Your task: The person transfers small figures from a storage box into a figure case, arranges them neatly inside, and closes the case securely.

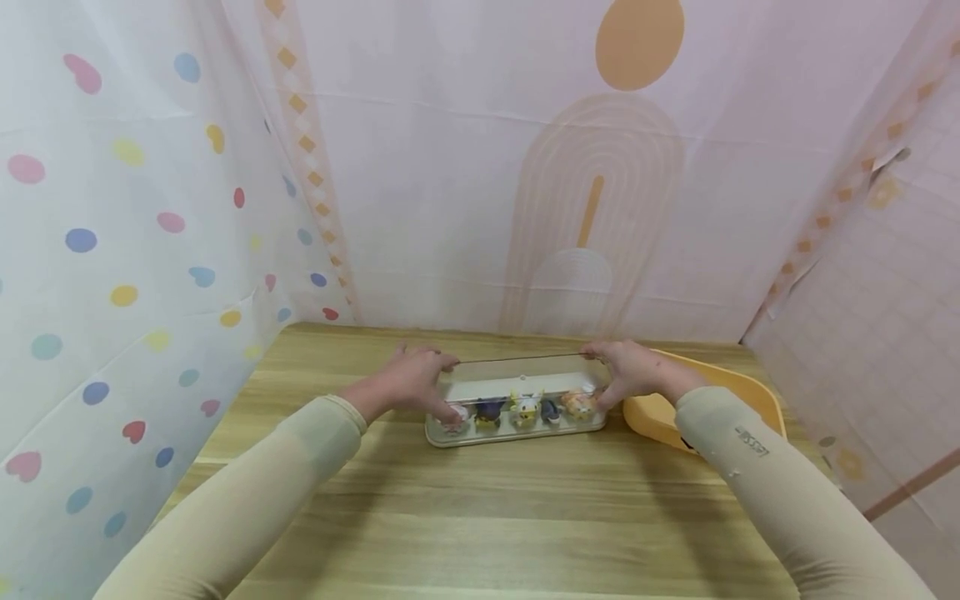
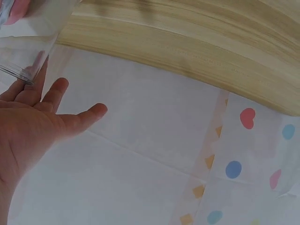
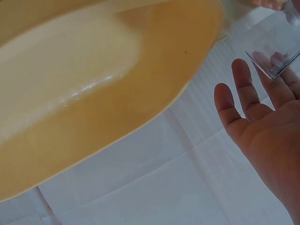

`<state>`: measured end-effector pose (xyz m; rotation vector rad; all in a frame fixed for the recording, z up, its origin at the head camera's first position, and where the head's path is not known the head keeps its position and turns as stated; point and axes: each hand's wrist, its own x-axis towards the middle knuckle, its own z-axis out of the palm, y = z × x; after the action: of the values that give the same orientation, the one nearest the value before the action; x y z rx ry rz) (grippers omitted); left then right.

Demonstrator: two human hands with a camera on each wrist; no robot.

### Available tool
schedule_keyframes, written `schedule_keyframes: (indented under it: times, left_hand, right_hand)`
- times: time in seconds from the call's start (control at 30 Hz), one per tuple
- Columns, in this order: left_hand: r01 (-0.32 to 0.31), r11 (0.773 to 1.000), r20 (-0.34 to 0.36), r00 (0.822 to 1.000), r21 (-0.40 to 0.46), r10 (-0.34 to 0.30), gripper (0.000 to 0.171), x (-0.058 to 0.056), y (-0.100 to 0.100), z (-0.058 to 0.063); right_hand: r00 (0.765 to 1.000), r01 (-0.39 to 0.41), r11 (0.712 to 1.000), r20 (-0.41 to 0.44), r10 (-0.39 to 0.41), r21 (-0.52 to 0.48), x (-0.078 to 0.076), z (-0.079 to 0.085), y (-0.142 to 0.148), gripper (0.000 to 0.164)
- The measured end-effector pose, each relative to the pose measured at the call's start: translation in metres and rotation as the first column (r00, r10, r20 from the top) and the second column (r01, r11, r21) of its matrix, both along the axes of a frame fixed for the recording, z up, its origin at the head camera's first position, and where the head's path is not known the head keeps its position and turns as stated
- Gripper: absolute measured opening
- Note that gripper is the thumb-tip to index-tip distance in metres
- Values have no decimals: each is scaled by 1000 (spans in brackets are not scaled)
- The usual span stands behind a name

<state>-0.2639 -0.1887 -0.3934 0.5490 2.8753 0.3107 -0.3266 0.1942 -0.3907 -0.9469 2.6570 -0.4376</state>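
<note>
A long clear plastic cover (image 1: 517, 367) stands over a white tray (image 1: 517, 438) that holds several small toy figurines, among them a yellow-and-white one (image 1: 527, 408), a purple one (image 1: 489, 412) and an orange one (image 1: 579, 404). My left hand (image 1: 412, 379) grips the cover's left end, thumb at the front and fingers at the back. At the other end my right hand (image 1: 637, 367) holds it in the same way. Both wrist views show fingers against the cover's clear corners, the other fingers spread; the thumbs are hidden there.
An orange-yellow basin (image 1: 750, 392) stands on the wooden table (image 1: 487, 517), right beside the tray and partly behind my right forearm. Behind the table hangs a pale patterned curtain (image 1: 420, 208). A dotted curtain (image 1: 150, 250) closes off the left side.
</note>
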Motion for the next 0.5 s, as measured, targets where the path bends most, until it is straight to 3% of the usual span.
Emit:
schedule_keyframes:
  times: [0.1,0.27,0.4,0.5]
  left_hand:
    - [-9,1000,9,1000,28,9,111,0,1,-2]
    - [-10,986,-22,1000,167,14,120,1,-11,-4]
    - [-37,973,-96,994,229,61,110,2,-46,-1]
    - [-98,975,-152,980,201,130,104,3,-83,2]
  right_hand:
    - [1000,12,1000,17,-12,15,1,-3,1,109]
    - [999,14,999,45,-12,-34,6,1,8,130]
    - [998,62,994,36,-59,-85,9,13,32,123]
    - [988,152,985,27,-150,-80,10,23,60,114]
